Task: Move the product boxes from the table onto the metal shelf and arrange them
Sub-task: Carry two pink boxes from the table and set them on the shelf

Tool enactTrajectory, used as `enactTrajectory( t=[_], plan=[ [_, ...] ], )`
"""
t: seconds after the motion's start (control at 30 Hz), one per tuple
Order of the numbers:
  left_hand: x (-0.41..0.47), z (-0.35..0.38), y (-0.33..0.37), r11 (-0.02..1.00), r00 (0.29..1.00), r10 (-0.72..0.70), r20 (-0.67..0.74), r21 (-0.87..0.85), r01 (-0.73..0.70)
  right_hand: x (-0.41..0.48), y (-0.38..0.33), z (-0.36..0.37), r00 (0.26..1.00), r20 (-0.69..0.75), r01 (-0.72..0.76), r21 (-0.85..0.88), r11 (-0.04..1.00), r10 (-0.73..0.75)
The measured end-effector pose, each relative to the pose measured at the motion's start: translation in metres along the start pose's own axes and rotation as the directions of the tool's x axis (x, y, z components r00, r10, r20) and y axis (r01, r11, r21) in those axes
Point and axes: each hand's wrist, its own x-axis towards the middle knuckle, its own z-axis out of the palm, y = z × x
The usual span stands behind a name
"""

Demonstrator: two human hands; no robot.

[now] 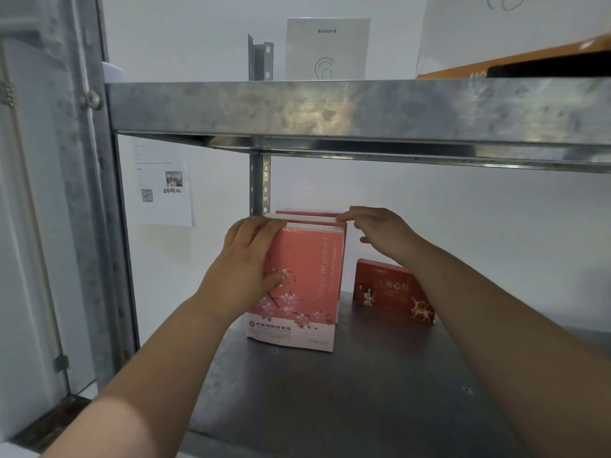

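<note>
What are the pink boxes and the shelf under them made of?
The pink boxes look like printed cardboard, slightly glossy: crisp folded edges, flat printed faces. The shelf deck looks like dull dark sheet metal with small fastener dots; the upper shelf beam galvanised steel, mottled and reflective.

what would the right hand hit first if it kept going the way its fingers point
Probably the top edge of the rear pink boxes, standing behind the front pink box: the right hand points left and reaches their upper right corner. Contact is unclear.
</note>
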Motion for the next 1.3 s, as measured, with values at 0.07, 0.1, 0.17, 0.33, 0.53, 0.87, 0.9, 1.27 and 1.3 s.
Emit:
enactTrajectory(
  t=[0.07,0.1,0.17,0.33,0.53,0.87,0.9,1.27,1.3],
  plan=[
    [-0.001,-0.001,0.0,1.0,1.0,-0.01,-0.001,-0.009,0.01,-0.001,-0.001,0.002,1.0,0.014,0.008,0.07,0.997,-0.009],
    [-0.001,-0.002,0.0,1.0,1.0,-0.016,0.002,-0.012,0.016,-0.001,-0.002,0.003,1.0,0.028,0.008,0.092,0.996,-0.01],
    [-0.001,-0.003,0.0,1.0,1.0,-0.023,0.011,-0.015,0.023,0.001,-0.001,0.007,1.0,0.025,0.013,0.097,0.995,-0.015],
    [-0.003,-0.004,0.0,0.999,1.0,-0.019,0.014,-0.039,0.019,0.005,0.0,0.013,1.0,-0.026,-0.012,0.164,0.986,0.016],
    [-0.002,-0.005,0.001,1.0,0.999,-0.013,0.033,-0.02,0.014,0.005,-0.006,0.012,0.999,-0.016,-0.035,0.149,0.988,0.037],
    [-0.007,0.001,0.0,0.995,0.996,0.062,0.064,0.073,-0.067,-0.008,-0.001,0.005,0.999,0.002,-0.036,-0.045,0.998,0.036],
    [-0.007,0.002,0.0,0.994,0.995,0.058,0.08,0.088,-0.065,-0.01,-0.001,0.005,0.999,0.015,-0.029,-0.072,0.997,0.03],
    [-0.077,-0.008,0.034,0.999,0.99,0.023,0.139,-0.052,-0.016,-0.136,0.018,0.01,0.998,-0.013,-0.064,-0.386,0.92,0.064],
    [-0.085,-0.003,0.039,0.998,0.966,0.016,0.26,-0.057,-0.001,-0.155,0.021,0.013,0.992,0.039,-0.09,-0.456,0.885,0.121]
  ],
)
